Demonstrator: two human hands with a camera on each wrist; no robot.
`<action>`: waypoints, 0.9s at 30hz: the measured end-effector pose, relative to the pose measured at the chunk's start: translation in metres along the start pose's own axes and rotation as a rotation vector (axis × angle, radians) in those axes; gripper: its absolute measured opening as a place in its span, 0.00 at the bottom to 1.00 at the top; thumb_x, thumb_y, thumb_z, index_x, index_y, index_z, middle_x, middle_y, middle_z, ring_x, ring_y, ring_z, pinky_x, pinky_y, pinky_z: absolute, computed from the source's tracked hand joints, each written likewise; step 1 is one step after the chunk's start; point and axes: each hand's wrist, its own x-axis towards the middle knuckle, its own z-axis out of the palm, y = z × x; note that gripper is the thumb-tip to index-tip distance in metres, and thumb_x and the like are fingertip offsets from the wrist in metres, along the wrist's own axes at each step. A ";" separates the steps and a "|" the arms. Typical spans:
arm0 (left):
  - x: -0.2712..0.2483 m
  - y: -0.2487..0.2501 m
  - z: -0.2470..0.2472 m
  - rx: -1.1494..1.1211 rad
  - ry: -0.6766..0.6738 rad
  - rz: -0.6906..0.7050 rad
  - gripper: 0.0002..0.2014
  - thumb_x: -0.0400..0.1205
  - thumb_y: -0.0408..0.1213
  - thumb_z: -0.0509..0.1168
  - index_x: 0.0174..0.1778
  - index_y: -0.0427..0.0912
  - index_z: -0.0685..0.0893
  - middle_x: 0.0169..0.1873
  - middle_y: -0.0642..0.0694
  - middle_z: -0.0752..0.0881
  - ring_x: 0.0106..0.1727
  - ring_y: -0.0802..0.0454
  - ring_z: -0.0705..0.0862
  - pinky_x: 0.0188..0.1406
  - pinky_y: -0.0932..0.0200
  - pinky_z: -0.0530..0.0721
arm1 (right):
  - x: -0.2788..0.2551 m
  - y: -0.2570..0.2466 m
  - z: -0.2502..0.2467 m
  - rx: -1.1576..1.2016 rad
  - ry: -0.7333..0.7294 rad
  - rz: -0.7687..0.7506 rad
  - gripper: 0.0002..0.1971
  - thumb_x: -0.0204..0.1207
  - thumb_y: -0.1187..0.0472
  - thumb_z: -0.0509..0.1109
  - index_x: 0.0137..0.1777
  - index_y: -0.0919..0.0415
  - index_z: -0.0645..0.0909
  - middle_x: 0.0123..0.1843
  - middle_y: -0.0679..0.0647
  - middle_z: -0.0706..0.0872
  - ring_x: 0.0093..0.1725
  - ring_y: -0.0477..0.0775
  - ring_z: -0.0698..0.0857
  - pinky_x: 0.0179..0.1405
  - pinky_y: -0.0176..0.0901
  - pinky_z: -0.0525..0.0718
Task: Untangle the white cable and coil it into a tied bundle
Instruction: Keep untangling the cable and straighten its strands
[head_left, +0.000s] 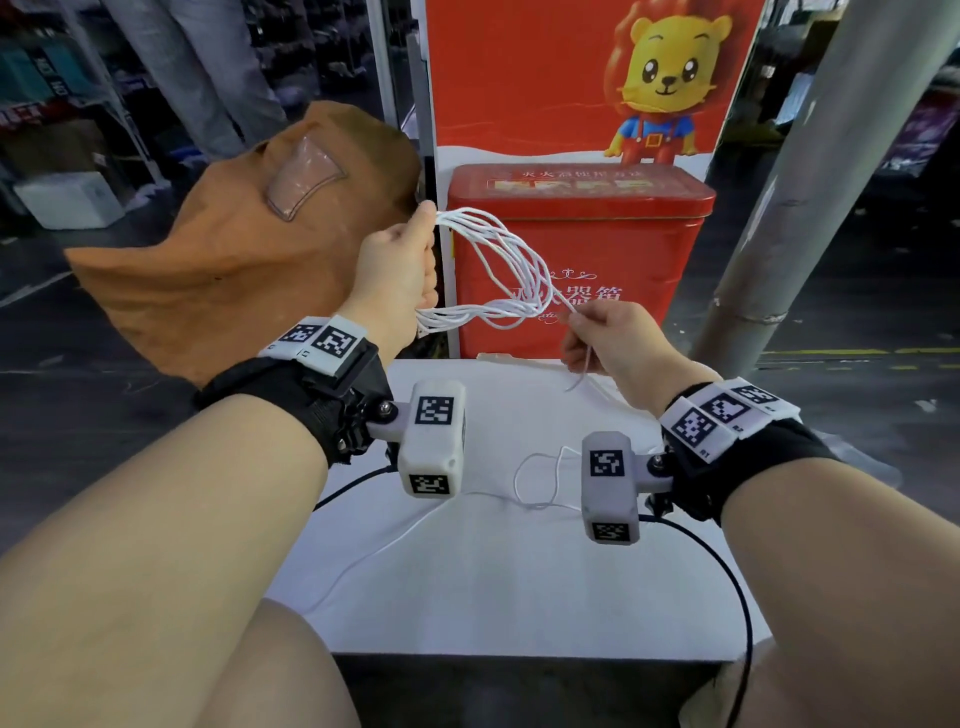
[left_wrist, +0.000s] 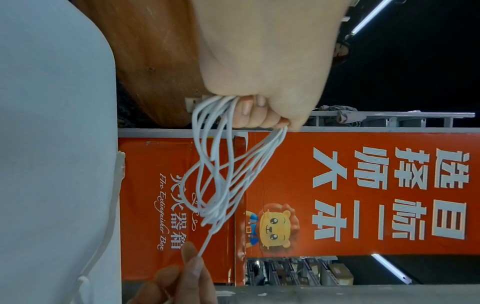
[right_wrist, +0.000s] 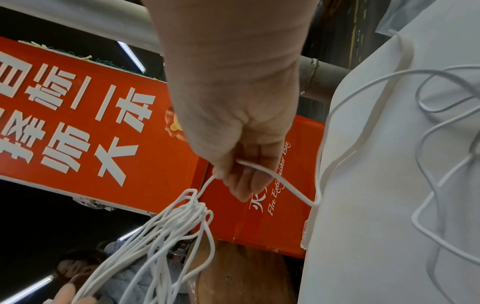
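Head view, left hand: the left hand (head_left: 397, 270) is raised above the worktop (head_left: 519, 597) with its fingers closed round the gathered loops of the white cable (head_left: 493, 270); holding the loops at one side lets them hang as a single coil, which seems the reason for the grip

Head view, right hand: the right hand (head_left: 605, 335) pinches the free strand just beside the point where the loops bunch together; the strand looks taut there, likely to cinch a wrap round the coil

Head view, slack: the remaining cable trails from the right hand onto the worktop, lying in a loose curl between the wrists; a red tin box (head_left: 576, 260) and a brown bag (head_left: 234, 249) stand behind

Left wrist view: the fingers (left_wrist: 249, 115) curl round the loop ends; the loops narrow to a bunched neck, from which one strand runs to the fingertips (left_wrist: 193, 265) of the other hand

Right wrist view: the thumb and forefinger nip the strand close to the neck (right_wrist: 197, 207); the slack runs past the palm to the worktop (right_wrist: 376, 185)

Stage, as a judgement: coiling looks nearly done; the tying wrap seems begun, with slack left to use up
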 end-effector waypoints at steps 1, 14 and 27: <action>0.001 -0.001 0.000 -0.008 0.024 -0.004 0.20 0.86 0.47 0.60 0.29 0.46 0.66 0.14 0.55 0.61 0.15 0.58 0.57 0.15 0.65 0.55 | -0.001 0.000 0.000 -0.009 0.022 0.024 0.08 0.84 0.64 0.61 0.49 0.66 0.80 0.29 0.57 0.83 0.22 0.48 0.82 0.25 0.38 0.83; 0.003 -0.008 0.009 0.040 -0.014 -0.032 0.18 0.89 0.45 0.53 0.33 0.45 0.67 0.15 0.56 0.61 0.18 0.59 0.58 0.19 0.64 0.60 | -0.002 -0.004 0.008 -0.406 -0.074 -0.103 0.14 0.81 0.67 0.60 0.63 0.60 0.80 0.41 0.51 0.88 0.29 0.48 0.78 0.27 0.35 0.77; 0.016 -0.016 0.004 -0.029 0.089 -0.101 0.13 0.88 0.34 0.50 0.36 0.44 0.64 0.16 0.53 0.65 0.13 0.60 0.63 0.22 0.62 0.68 | -0.011 -0.012 0.009 -0.561 -0.235 -0.138 0.08 0.80 0.62 0.67 0.56 0.62 0.81 0.38 0.53 0.89 0.26 0.48 0.80 0.25 0.39 0.80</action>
